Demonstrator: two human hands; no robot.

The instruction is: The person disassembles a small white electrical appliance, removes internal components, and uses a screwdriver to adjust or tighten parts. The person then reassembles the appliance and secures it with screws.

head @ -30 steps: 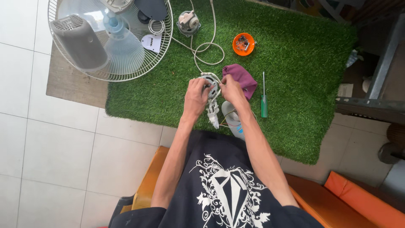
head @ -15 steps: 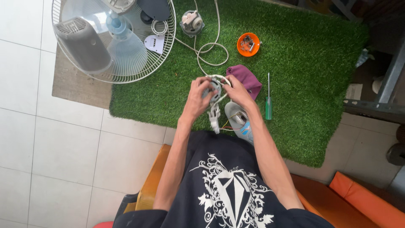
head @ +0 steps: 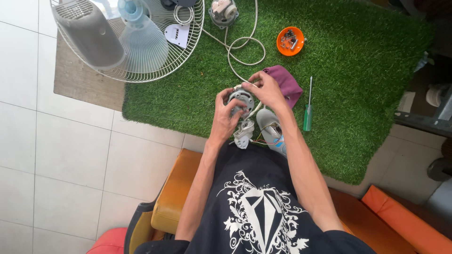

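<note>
Top view, seated person over a green turf mat (head: pixel 367 80).

Fan motor (head: pixel 240 99), round, grey metal, held above the near edge of the mat, mid-scene. Left hand (head: pixel 225 113) clenched around the motor's left rim. Right hand (head: pixel 267 89) closed over its far-right side, fingertips pinching near the white power cord (head: pixel 235 51). White plastic bracket (head: pixel 244 132) hanging just below on thin coloured wires.

Judged dense and rigid for its size; casing rim the safest hold; wires and bracket likely fragile, poor places to pull.

Purple cloth (head: pixel 288 80) just right of the hands; green-handled screwdriver (head: pixel 308 113) farther right; orange dish (head: pixel 290 41) of small parts far right; fan guard (head: pixel 179 51) with blade (head: pixel 141 40) far left.
</note>
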